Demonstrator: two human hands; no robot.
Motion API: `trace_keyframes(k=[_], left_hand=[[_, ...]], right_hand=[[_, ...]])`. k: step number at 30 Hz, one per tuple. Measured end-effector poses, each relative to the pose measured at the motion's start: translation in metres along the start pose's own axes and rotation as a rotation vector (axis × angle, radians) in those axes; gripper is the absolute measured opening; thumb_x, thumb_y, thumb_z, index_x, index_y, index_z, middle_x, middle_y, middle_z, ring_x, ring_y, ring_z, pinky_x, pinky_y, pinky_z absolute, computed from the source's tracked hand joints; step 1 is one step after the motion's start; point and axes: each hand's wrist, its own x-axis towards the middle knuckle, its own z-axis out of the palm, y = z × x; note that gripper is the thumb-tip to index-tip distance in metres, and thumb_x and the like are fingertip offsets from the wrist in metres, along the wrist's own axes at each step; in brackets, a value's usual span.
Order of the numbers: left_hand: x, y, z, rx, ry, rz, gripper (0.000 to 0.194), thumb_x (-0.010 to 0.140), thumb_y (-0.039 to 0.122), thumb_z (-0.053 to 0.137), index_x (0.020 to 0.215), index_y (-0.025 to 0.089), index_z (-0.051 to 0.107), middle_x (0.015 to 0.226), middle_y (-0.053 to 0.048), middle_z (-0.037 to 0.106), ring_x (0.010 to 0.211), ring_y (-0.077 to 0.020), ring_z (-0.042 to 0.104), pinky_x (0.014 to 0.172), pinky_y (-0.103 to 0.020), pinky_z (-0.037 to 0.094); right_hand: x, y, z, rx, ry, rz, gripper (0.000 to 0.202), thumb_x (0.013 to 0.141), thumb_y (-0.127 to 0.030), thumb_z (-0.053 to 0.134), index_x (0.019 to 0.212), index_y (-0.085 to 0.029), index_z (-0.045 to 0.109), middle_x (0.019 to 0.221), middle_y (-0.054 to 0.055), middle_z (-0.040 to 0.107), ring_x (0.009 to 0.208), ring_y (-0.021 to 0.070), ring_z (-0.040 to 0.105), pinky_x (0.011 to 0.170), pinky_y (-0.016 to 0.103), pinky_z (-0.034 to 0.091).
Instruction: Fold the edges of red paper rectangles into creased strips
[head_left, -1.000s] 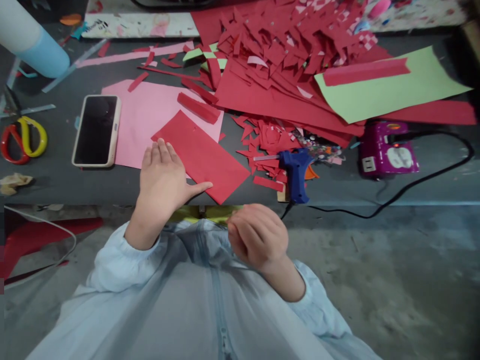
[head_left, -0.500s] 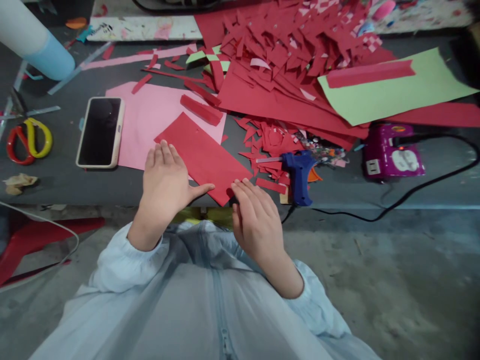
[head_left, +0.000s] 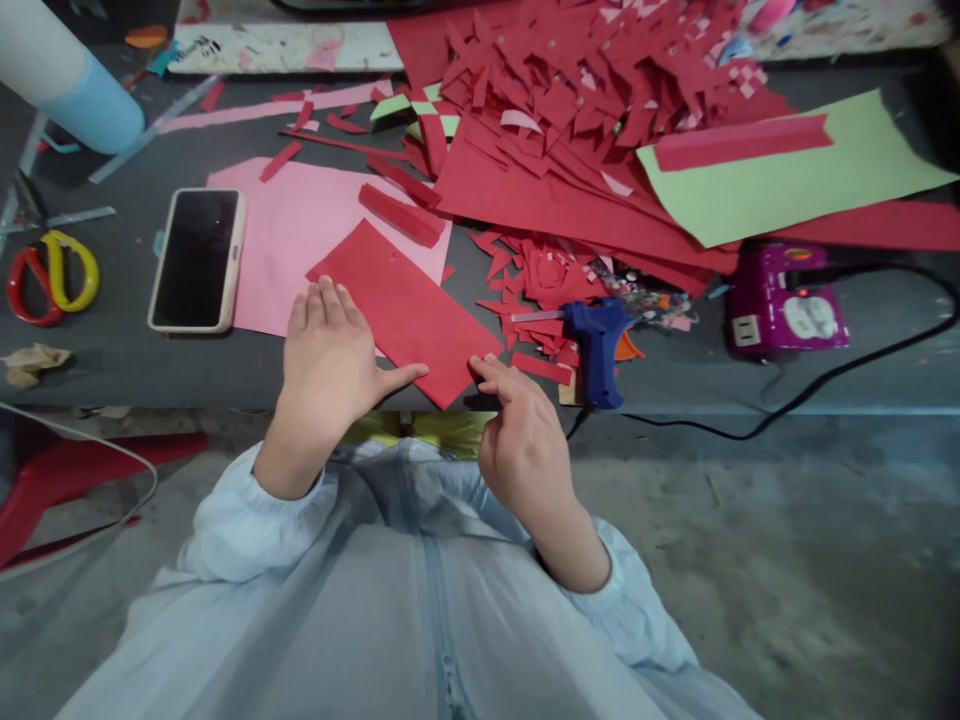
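A red sheet of paper [head_left: 409, 310] lies slanted near the table's front edge, its upper part over a pink sheet [head_left: 289, 220]. Flat on its left side rests my left hand [head_left: 326, 370], fingers stretched and thumb spread along the lower edge. My right hand [head_left: 525, 430] is at the lower right corner, with the fingertips touching or just over the paper's edge. Its index finger reaches out and the other fingers are partly bent; I see nothing held in it. Right of the sheet lie red paper scraps [head_left: 547, 275] and a blue glue gun [head_left: 600, 350].
On the left are a phone [head_left: 196, 262], scissors [head_left: 54, 278] and a white-and-blue bottle [head_left: 94, 105]. A heap of red cut pieces [head_left: 585, 70] covers the back. To the right lie a green sheet [head_left: 780, 190] and a purple power box [head_left: 784, 310] with a black cord [head_left: 825, 380].
My right hand has shifted slightly right, its fingers lifting and bending from lying flatter along the paper's edge. My left hand and the red sheet stay in place.
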Motion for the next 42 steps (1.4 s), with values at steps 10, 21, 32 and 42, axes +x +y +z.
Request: trace_keyframes(k=[10, 21, 32, 42], left_hand=[[0.002, -0.001, 0.002, 0.045, -0.010, -0.003, 0.117, 0.078, 0.078, 0.051, 0.150, -0.011, 0.023, 0.158, -0.034, 0.024, 0.150, -0.0382, 0.024, 0.123, -0.045, 0.015], [0.002, 0.000, 0.001, 0.030, -0.022, -0.012, 0.119, 0.078, 0.079, 0.050, 0.151, -0.010, 0.021, 0.160, -0.032, 0.022, 0.151, -0.0380, 0.023, 0.123, -0.044, 0.013], [0.002, 0.001, 0.000, 0.017, -0.027, -0.010, 0.117, 0.078, 0.076, 0.052, 0.151, -0.010, 0.021, 0.159, -0.032, 0.022, 0.151, -0.0391, 0.023, 0.123, -0.045, 0.014], [0.002, 0.002, -0.004, 0.021, -0.017, 0.006, 0.116, 0.078, 0.076, 0.053, 0.150, -0.010, 0.024, 0.158, -0.033, 0.026, 0.150, -0.0403, 0.025, 0.123, -0.046, 0.014]], right_hand=[[0.001, -0.001, -0.011, -0.231, -0.188, -0.135, 0.051, 0.087, 0.000, 0.040, 0.128, -0.022, 0.060, 0.133, 0.016, 0.064, 0.130, 0.0273, 0.058, 0.103, 0.045, 0.049], [-0.007, 0.000, -0.012, -0.262, -0.232, -0.182, 0.046, 0.091, -0.004, 0.046, 0.130, -0.023, 0.062, 0.144, 0.019, 0.056, 0.141, 0.0275, 0.046, 0.107, 0.047, 0.045], [-0.006, -0.007, -0.012, -0.303, -0.273, -0.146, 0.051, 0.088, -0.005, 0.055, 0.133, -0.028, 0.060, 0.146, 0.019, 0.054, 0.140, 0.0316, 0.046, 0.106, 0.050, 0.046], [-0.005, -0.009, -0.014, -0.278, -0.318, -0.105, 0.057, 0.085, -0.001, 0.055, 0.134, -0.028, 0.059, 0.149, 0.019, 0.051, 0.141, 0.0325, 0.045, 0.106, 0.053, 0.046]])
